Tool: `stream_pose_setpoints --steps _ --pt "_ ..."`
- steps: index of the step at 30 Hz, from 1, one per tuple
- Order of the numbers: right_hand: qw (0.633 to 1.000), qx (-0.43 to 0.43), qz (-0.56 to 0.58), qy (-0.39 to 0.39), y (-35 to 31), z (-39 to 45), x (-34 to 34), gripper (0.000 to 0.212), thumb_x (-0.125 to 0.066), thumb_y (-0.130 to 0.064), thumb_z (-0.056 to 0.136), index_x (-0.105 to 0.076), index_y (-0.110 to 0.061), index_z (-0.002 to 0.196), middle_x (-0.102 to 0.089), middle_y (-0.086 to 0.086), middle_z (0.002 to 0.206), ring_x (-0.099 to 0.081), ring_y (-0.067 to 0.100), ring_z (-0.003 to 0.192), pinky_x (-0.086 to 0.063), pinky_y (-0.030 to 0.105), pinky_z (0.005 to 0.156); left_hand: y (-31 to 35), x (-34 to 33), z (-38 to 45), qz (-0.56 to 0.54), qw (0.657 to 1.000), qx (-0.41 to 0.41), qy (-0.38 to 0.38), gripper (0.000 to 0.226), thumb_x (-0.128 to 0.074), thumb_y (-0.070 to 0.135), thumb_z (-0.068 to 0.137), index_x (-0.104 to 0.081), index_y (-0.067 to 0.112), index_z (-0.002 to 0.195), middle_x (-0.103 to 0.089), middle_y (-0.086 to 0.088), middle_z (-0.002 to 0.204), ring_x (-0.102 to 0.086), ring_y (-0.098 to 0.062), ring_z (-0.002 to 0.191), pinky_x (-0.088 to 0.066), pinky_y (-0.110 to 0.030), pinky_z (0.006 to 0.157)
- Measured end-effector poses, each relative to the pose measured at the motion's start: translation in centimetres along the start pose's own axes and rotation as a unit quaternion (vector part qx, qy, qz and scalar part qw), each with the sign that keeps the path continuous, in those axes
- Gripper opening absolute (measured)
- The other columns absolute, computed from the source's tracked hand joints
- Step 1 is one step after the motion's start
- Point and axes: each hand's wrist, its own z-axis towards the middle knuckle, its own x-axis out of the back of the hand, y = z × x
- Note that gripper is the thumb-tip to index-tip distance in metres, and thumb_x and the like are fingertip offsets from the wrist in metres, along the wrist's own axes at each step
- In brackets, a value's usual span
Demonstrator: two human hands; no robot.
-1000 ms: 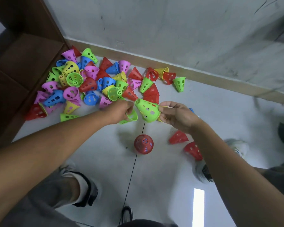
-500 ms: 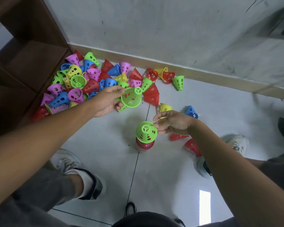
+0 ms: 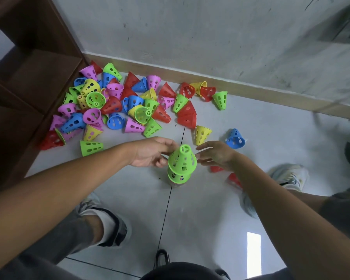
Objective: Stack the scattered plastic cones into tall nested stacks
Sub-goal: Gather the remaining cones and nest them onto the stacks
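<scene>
Left hand (image 3: 152, 152) pinches the top green cone (image 3: 181, 160) on the stack (image 3: 179, 174) — right hand (image 3: 215, 153), at 3 o'clock, fingers relaxed, empty.

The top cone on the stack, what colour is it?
Bright green top cone, seen in the head view.

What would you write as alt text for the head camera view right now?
A person's left hand and right hand flank a short stack of nested cones, green on top, on a grey floor. Beyond lies a scattered pile of coloured cones beside a wooden shelf.
</scene>
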Motion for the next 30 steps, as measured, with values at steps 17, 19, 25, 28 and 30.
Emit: stream_pose_setpoints --steps 17,19,25,28,30 --pt "0.99 0.04 0.09 0.102 -2.0 3.3 0.0 0.029 -0.067 -0.004 0.091 -0.06 -0.003 0.119 -0.07 0.015 0.106 -0.07 0.024 0.085 -0.057 0.03 0.081 -1.6 2.3 2.4 0.164 0.986 0.031 0.032 0.036 -0.067 0.028 0.094 -0.058 -0.005 0.107 -0.067 -0.01 0.096 -0.058 -0.022 0.06 -0.051 -0.027 0.059" --pt "0.987 0.054 0.101 0.112 -2.8 4.1 0.0 0.023 -0.065 -0.002 0.091 -0.06 -0.005 0.113 -0.067 0.014 0.099 -0.067 0.023 0.079 -0.058 0.028 0.074 -1.4 2.9 3.0 0.18 0.983 0.038 0.027 0.038 -0.068 0.029 0.093 -0.057 -0.006 0.107 -0.067 -0.011 0.095 -0.06 -0.024 0.06 -0.052 -0.028 0.058" --pt "0.974 0.069 0.115 0.18 -4.7 7.6 0.5 0.028 -0.066 -0.002 0.089 -0.059 -0.008 0.115 -0.066 0.014 0.098 -0.064 0.022 0.078 -0.057 0.038 0.082 -0.9 5.2 5.5 0.333 0.925 -0.064 0.168 0.015 -0.067 0.024 0.092 -0.064 0.01 0.095 -0.067 -0.009 0.096 -0.066 -0.019 0.062 -0.054 -0.031 0.061" --pt "0.97 0.068 0.117 0.203 -5.6 9.6 0.9 0.045 -0.067 -0.005 0.088 -0.053 -0.011 0.13 -0.065 0.015 0.105 -0.064 0.024 0.083 -0.057 0.043 0.088 -0.4 7.4 6.8 0.404 0.877 -0.108 0.238 0.014 -0.067 0.027 0.091 -0.059 0.02 0.1 -0.064 0.001 0.095 -0.06 -0.016 0.07 -0.05 -0.03 0.065" --pt "0.97 0.061 0.101 0.214 -6.2 11.1 0.9 0.055 -0.069 -0.008 0.086 -0.049 -0.015 0.137 -0.063 0.017 0.114 -0.066 0.025 0.09 -0.057 0.047 0.09 -0.2 9.0 7.5 0.447 0.849 -0.112 0.259 0.022 -0.065 0.031 0.092 -0.054 0.028 0.11 -0.066 0.005 0.089 -0.061 -0.016 0.074 -0.052 -0.034 0.07"
